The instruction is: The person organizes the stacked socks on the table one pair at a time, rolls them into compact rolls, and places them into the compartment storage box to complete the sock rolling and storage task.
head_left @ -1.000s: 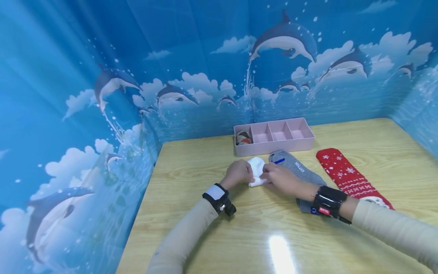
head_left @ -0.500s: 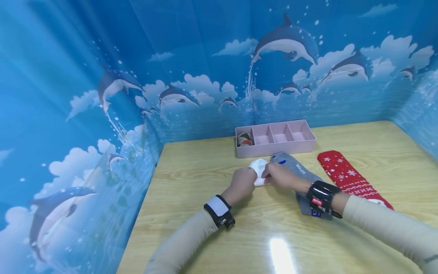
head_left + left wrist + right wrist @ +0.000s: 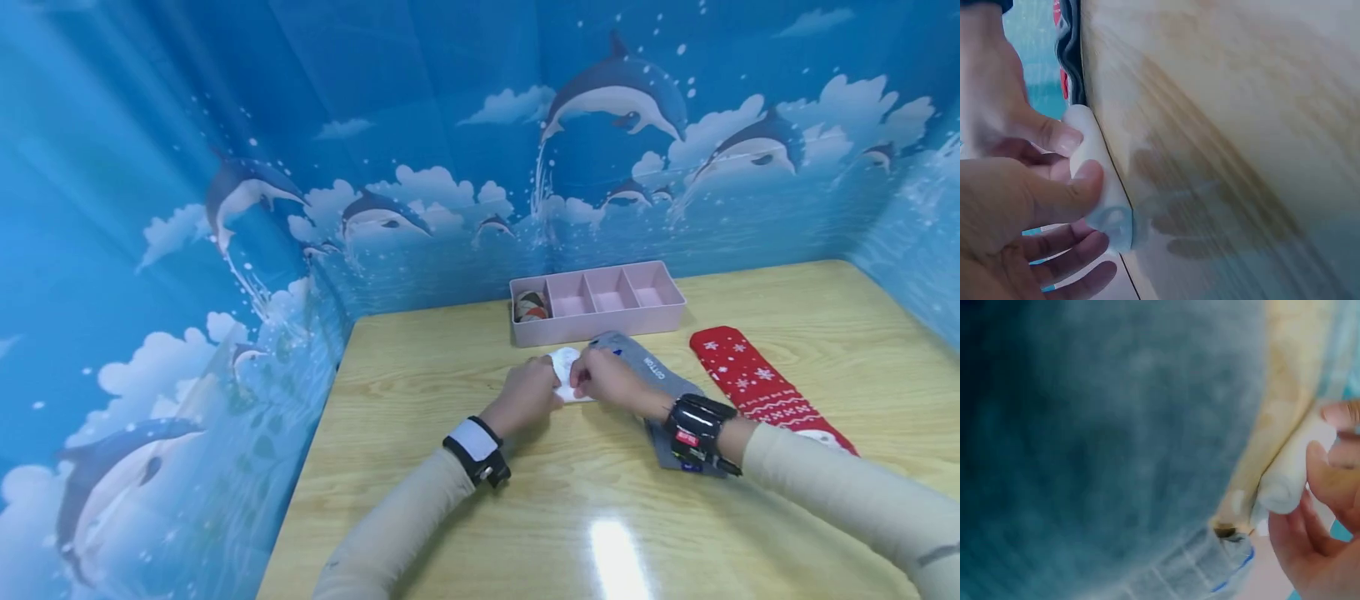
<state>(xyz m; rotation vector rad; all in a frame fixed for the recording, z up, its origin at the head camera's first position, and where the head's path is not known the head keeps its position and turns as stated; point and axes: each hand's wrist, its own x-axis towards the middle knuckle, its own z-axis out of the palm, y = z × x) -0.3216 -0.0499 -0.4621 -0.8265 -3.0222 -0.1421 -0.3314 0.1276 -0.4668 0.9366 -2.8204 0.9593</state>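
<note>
A white sock lies on the table between the two hands, its near end rolled into a tight tube. In the left wrist view the rolled sock is a smooth white cylinder close over the wood. My left hand pinches one end of the roll, thumb on the near side and fingers beyond. At the other end my right hand pinches it too, thumb beside the left thumb. The right wrist view shows the roll's spiral end by the right fingers. Beside the right hand lies a flat grey sock lettered COTTON, partly hidden under that arm.
A pink tray with compartments stands at the table's back; a rolled patterned sock sits in its leftmost compartment. Right of the grey sock lies a red snowflake sock. A blue dolphin curtain borders the table.
The white sock's near end has been rolled further away from the body, leaving less flat cloth. Both hands stay on it, the left turning over it. The other socks and tray stay put.
</note>
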